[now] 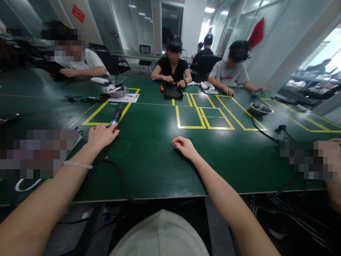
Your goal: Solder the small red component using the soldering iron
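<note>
My left hand [101, 135] lies on the green table [160, 156] with its fingers curled round the rear end of a blue and black corded tool [116, 116] that points away from me. The tool's black cable [119, 176] runs back under my wrist and over the near table edge. My right hand [184, 146] rests near the table's middle, fingers loosely bent and thumb meeting the fingertips; nothing shows in it. A thin bracelet sits on my left wrist.
Yellow tape rectangles [204, 117] mark the table ahead. A black tray [173, 91], a metal bowl [261, 108], another bowl [115, 91] and cables [262, 131] lie farther out. Other people sit along the far side and at both near corners.
</note>
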Tool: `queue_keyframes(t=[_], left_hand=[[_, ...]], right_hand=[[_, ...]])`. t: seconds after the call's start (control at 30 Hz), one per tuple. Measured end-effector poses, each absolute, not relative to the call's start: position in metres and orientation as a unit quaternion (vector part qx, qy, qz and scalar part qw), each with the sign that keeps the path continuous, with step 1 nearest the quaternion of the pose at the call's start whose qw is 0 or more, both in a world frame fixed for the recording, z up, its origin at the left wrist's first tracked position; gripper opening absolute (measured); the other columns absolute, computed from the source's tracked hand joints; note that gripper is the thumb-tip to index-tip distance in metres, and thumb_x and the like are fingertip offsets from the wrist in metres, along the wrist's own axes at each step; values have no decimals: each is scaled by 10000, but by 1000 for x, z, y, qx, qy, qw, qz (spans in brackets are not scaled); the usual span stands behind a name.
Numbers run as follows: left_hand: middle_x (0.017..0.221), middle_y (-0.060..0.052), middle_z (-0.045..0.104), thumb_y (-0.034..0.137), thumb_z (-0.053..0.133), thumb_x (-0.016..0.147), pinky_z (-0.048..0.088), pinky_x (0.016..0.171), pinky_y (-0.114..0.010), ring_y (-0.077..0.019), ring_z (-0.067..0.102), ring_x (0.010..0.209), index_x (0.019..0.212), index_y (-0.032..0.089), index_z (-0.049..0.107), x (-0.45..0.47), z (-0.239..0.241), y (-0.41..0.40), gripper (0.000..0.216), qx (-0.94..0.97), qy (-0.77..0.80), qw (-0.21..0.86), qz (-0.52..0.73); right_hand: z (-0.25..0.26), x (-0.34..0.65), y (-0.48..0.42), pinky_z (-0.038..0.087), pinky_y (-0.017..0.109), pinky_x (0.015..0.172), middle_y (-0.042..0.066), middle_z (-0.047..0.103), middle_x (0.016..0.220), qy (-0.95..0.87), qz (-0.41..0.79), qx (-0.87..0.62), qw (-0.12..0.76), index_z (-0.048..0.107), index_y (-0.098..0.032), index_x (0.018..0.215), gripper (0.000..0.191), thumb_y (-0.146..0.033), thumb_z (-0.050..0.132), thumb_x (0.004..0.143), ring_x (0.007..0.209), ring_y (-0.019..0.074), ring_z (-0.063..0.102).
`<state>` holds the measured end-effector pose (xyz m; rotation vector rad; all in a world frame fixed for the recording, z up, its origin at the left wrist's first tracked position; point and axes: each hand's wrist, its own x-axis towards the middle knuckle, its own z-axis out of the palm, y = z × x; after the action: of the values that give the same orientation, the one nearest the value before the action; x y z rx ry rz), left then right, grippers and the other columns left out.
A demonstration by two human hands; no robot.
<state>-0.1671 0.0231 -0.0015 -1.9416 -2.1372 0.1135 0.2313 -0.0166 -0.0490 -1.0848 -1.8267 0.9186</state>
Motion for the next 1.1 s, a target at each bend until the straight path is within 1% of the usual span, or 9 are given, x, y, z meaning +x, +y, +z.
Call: queue_keyframes(t=[0.1, 0.2, 0.3, 0.47, 0.6, 0.67, 0.77, 0.83, 1.1], left_hand=[[1104, -165, 587, 528, 335, 941, 373, 866, -442, -292, 523, 958, 1381, 209, 497, -159, -2, 21, 567, -660, -737, 140, 36], [1118, -218, 571, 485, 330, 936, 363, 847, -449, -347, 520, 988, 1349, 158, 519, -149, -5, 16, 560, -655, -738, 161, 19], [1124, -257, 555, 468, 318, 929, 360, 830, -455, -393, 514, 1015, 1346, 149, 512, -144, -10, 13, 560, -648, -743, 168, -1], [1170, -260, 540, 441, 325, 921, 365, 848, -459, -401, 506, 1061, 1359, 146, 478, -142, -12, 11, 550, -638, -754, 155, -13], [1208, -299, 534, 440, 342, 907, 382, 850, -455, -402, 503, 1085, 1408, 30, 380, -139, -11, 8, 649, -620, -769, 146, -58], [1206, -313, 541, 443, 333, 905, 385, 858, -462, -405, 503, 1089, 1372, -17, 401, -137, -10, 6, 660, -611, -776, 140, -74], [1182, -308, 563, 438, 261, 927, 387, 859, -467, -401, 515, 1078, 1274, -18, 492, -135, -10, 5, 618, -606, -778, 139, -83], [1158, -298, 578, 431, 224, 939, 392, 847, -459, -392, 531, 1056, 1239, -6, 520, -136, -9, 5, 607, -604, -780, 141, -84], [1110, -281, 596, 421, 233, 935, 418, 787, -448, -385, 555, 995, 1217, -1, 531, -135, -10, 5, 589, -608, -775, 154, -81]], right_hand=[[-48, 231, -18, 502, 282, 726, 33, 698, 824, -727, 360, -433, 394, 676, -171, 932, 190, -219, 515, 845, 736, 153, 639], [-47, 230, -19, 501, 284, 727, 33, 699, 823, -729, 357, -436, 389, 677, -171, 934, 191, -223, 515, 848, 728, 152, 634], [-46, 230, -19, 499, 284, 729, 35, 700, 824, -731, 355, -436, 387, 678, -169, 935, 194, -226, 513, 850, 731, 153, 632], [-46, 230, -19, 496, 281, 724, 35, 700, 829, -735, 353, -433, 384, 680, -166, 939, 201, -232, 511, 853, 733, 151, 630], [-45, 230, -20, 495, 281, 716, 35, 699, 823, -735, 353, -433, 384, 681, -166, 937, 203, -230, 508, 853, 721, 150, 626], [-44, 230, -20, 493, 279, 717, 33, 699, 821, -736, 352, -434, 382, 682, -167, 935, 202, -226, 508, 851, 719, 147, 624], [-44, 229, -20, 491, 276, 710, 31, 697, 816, -735, 354, -439, 377, 683, -166, 929, 198, -228, 515, 845, 704, 144, 619], [-45, 229, -20, 491, 275, 705, 30, 695, 811, -733, 357, -440, 376, 682, -166, 925, 195, -230, 518, 842, 698, 144, 618], [-45, 229, -20, 487, 277, 717, 31, 694, 818, -735, 359, -437, 375, 676, -161, 933, 200, -215, 507, 842, 722, 150, 630]])
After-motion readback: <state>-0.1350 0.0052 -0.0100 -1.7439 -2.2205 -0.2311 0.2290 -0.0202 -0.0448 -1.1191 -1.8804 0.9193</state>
